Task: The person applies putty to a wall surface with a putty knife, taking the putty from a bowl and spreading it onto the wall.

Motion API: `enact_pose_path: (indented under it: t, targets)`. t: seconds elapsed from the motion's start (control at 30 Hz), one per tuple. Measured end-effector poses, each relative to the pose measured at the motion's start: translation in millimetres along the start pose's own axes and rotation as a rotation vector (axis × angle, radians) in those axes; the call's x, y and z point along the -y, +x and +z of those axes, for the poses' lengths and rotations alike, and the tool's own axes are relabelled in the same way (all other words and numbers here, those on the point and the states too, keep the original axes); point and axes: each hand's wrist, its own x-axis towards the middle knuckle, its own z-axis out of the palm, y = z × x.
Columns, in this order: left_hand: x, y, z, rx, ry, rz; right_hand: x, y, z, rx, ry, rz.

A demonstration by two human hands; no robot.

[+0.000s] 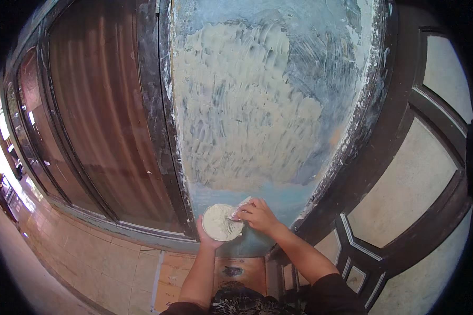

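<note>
My left hand (206, 235) holds a round bowl of pale, creamy paste (218, 222) from beneath and the side. My right hand (255, 214) is closed on a small flat spreader (243, 206) at the bowl's right side, its lower part at the paste. Just beyond both hands rises a pale blue-grey wall panel (318, 56), much of it covered with uneven, streaky cream paste (244, 107).
A dark-framed glass pane with a brown curtain (97, 105) stands left of the panel, a dark panelled door (397, 189) right of it. Below are a tiled floor (100, 252) and a cardboard sheet (173, 268). A bright opening shows at far left.
</note>
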Motion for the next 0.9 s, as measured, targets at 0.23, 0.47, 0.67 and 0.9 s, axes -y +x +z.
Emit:
enact_pose_path:
  t: [0.23, 0.47, 0.67, 0.9]
  targets:
    - [-0.3, -5.2, 0.8, -0.029, 0.003, -0.021, 7.2, 3.6, 2.5, -0.027, -0.005, 0.004]
    - [1.3, -5.8, -4.0, -0.058, 0.039, -0.011, 12.5, 1.1, 7.1, -0.003, -0.023, 0.036]
    - [3.1, -6.6, -9.6, -0.091, 0.05, 0.014, 12.9, 0.4, 10.7, -0.029, -0.081, 0.03]
    - [4.9, -8.1, -7.2, -0.093, 0.056, -0.001, 14.0, 0.1, 9.1, -0.091, -0.097, 0.052]
